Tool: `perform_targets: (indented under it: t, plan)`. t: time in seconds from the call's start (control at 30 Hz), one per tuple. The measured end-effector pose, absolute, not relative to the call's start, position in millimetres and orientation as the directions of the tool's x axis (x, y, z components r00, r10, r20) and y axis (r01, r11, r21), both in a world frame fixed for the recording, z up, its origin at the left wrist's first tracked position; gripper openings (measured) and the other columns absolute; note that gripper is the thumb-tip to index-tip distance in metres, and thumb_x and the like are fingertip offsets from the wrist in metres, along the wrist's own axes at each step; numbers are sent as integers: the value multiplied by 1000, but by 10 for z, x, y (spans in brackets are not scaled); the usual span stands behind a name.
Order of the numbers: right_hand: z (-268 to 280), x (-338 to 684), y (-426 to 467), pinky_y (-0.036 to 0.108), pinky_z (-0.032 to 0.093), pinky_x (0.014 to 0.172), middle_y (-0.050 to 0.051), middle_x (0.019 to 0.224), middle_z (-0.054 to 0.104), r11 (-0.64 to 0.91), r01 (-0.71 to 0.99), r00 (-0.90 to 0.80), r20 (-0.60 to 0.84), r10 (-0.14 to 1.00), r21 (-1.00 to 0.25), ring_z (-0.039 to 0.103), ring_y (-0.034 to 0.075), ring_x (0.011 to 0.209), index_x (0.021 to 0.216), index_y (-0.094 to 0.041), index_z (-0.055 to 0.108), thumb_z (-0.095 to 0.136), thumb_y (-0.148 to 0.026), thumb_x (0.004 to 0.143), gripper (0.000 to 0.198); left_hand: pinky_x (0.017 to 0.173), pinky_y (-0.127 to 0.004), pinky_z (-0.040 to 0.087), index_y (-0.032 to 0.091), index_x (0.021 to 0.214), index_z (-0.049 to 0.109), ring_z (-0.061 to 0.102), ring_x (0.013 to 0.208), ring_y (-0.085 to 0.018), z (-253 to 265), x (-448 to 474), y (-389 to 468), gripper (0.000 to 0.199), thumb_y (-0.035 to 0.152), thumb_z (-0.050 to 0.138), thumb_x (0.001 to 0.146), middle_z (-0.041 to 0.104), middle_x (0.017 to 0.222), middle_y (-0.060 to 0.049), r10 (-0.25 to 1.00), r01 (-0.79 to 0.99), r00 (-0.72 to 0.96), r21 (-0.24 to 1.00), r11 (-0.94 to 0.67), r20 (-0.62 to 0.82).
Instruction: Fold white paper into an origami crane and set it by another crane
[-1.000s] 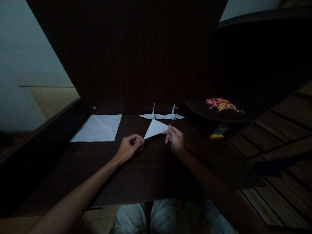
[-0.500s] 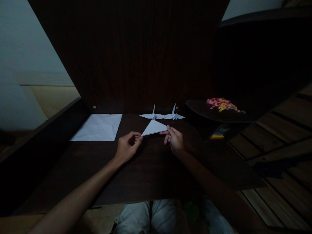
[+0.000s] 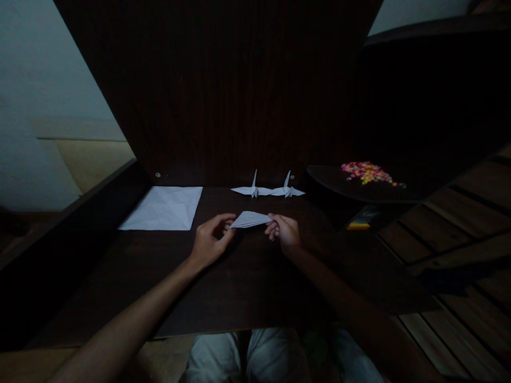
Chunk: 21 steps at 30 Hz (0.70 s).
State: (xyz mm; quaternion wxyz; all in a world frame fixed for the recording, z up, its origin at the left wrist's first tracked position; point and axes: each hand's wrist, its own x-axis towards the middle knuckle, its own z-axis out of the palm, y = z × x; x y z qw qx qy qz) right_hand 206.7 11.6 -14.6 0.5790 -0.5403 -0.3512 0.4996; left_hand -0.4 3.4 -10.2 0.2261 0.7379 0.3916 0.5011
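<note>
Has tipped the white folded-paper wedge (image 3: 251, 218) flatter, pinched between left hand (image 3: 209, 234) and right hand (image 3: 286, 230), seemingly baring layered edges for handling.

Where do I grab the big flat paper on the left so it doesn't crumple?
I'd pinch the paper gently by its near right corner, coming in low from the right. It lies flat on the desk, so its thin edges and corners look like the easiest parts to pinch. Its left edge is close to the side board, while that corner points away from it.
</note>
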Motion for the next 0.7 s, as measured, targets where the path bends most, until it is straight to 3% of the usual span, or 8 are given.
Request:
perform_targets:
  t: [0.2,0.7]
  plan:
    - [-190,2069,124,17,32,27,2,35,57,-96,-206,242,-146,959,-974,43,8,26,50,-15,57,64,-34,64,24,71,-27,52,16,99,68,66,75,-16,-69,20,-5,19,26,63,84,70,90,-7,722,356,266,631,-689,638]
    - [-221,2067,108,19,31,26,0,33,52,-61,-148,190,-89,978,-987,42,9,25,47,-17,55,64,-36,67,29,71,-26,48,16,93,71,63,71,-16,-27,5,-33,21,30,56,89,69,79,-5,807,394,145,714,-578,572]
